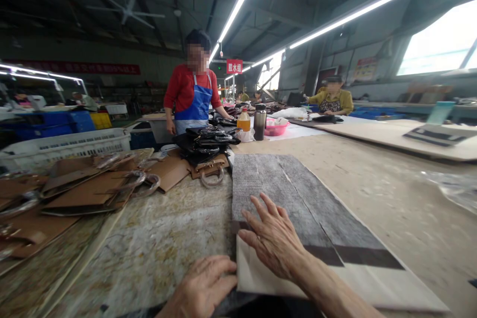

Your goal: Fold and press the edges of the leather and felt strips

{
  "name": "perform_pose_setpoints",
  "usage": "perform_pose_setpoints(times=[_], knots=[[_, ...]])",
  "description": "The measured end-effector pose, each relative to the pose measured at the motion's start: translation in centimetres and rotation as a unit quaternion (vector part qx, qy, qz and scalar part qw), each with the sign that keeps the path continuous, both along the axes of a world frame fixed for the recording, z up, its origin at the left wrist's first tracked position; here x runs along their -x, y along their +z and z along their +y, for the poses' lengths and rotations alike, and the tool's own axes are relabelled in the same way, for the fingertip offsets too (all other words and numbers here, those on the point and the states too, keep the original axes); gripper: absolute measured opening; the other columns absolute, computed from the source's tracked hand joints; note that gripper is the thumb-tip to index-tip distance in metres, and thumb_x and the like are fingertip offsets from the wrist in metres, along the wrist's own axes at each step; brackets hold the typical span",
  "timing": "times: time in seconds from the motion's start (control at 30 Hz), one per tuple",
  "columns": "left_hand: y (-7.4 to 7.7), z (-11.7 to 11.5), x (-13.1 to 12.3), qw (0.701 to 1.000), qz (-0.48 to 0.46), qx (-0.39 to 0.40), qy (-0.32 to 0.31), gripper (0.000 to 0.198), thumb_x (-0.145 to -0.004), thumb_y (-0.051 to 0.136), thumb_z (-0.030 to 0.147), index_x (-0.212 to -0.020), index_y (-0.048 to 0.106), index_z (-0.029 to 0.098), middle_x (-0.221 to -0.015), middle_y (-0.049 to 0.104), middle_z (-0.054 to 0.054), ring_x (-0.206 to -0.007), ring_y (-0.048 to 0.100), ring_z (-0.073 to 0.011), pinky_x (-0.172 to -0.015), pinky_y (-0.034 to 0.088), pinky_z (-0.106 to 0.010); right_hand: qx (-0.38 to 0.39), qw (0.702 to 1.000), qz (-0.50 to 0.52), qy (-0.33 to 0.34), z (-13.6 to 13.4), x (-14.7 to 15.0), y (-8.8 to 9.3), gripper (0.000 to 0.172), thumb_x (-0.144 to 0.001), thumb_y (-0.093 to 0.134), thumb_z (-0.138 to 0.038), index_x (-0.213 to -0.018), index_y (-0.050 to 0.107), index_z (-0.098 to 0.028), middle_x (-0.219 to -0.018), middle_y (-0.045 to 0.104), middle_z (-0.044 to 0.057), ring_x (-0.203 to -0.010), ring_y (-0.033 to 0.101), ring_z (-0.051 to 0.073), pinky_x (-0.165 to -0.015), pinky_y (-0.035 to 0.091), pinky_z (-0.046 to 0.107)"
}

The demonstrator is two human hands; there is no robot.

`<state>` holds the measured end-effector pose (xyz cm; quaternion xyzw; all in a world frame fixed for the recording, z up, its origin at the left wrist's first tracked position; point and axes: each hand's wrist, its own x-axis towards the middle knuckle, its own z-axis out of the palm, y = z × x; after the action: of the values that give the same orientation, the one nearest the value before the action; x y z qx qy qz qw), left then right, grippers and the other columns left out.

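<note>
Head camera looks down at my two hands on the worktable (372, 184). My right hand (274, 241) lies flat with its fingers spread, pressing on the grey felt sheet (283, 194), right where the grey ends at a dark band (357, 254) and the pale sheet (335, 283) begins nearer me. My left hand (203, 288) rests just left of that, fingers together and laid against the near left edge of the pale sheet, holding nothing that I can see.

To the far left lies a loose spread of brown leather pieces (85, 189) with clear handles. Beyond the felt sits a stack of black bags (206, 141), and past it a person in a red top and blue apron (194, 97) stands at the table. An orange-capped bottle (243, 121) and a dark flask (260, 121) stand side by side to the right of the stack.
</note>
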<state>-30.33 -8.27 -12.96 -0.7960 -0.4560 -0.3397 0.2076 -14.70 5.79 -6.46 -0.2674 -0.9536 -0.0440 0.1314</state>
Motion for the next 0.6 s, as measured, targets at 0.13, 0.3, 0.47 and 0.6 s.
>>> perform_pose_setpoints(times=[0.13,0.3,0.47,0.6], knots=[[0.1,-0.8,-0.8,0.999,-0.011,0.004,0.045,0.022,-0.093,0.035,0.027,-0.097,0.055,0.019,-0.097,0.065,-0.004,-0.098,0.057,-0.0158,-0.086,0.045,-0.024,0.024,0.999,-0.015,0.017,-0.1,0.1,-0.2,0.033,-0.095,0.035,-0.044,-0.12,0.052,-0.03,-0.141,0.023,0.005,-0.133,0.003,0.029,-0.1,0.021,0.05],[0.7,-1.2,-0.6,0.998,-0.046,0.031,0.042,0.028,-0.093,0.033,0.038,-0.1,0.054,0.02,-0.103,0.063,-0.004,-0.104,0.055,-0.0164,-0.091,0.043,-0.023,0.063,0.998,0.01,-0.006,-0.5,0.0,0.9,0.026,-0.089,0.049,-0.045,-0.108,0.06,-0.031,-0.137,0.031,0.0,-0.133,0.01,0.023,-0.103,0.023,0.041],[3.0,-1.6,0.0,0.984,-0.129,0.125,0.017,0.03,-0.085,0.049,0.037,-0.11,0.055,0.021,-0.117,0.057,-0.004,-0.11,0.052,-0.0168,-0.096,0.04,-0.021,0.104,0.993,0.037,-0.052,-0.7,-0.1,1.4,0.036,-0.081,0.061,-0.037,-0.117,0.056,-0.034,-0.138,0.029,-0.003,-0.131,0.015,0.02,-0.104,0.025,0.04],[5.8,-0.4,0.0,0.898,-0.299,0.3,0.117,0.029,-0.075,0.056,0.027,-0.103,0.062,0.025,-0.12,0.056,0.0,-0.111,0.051,-0.0191,-0.099,0.038,-0.029,0.139,0.986,0.047,-0.075,-0.6,-0.1,1.1,0.038,-0.079,0.061,-0.034,-0.118,0.056,-0.034,-0.138,0.029,-0.004,-0.131,0.015,0.02,-0.105,0.025,0.038]])
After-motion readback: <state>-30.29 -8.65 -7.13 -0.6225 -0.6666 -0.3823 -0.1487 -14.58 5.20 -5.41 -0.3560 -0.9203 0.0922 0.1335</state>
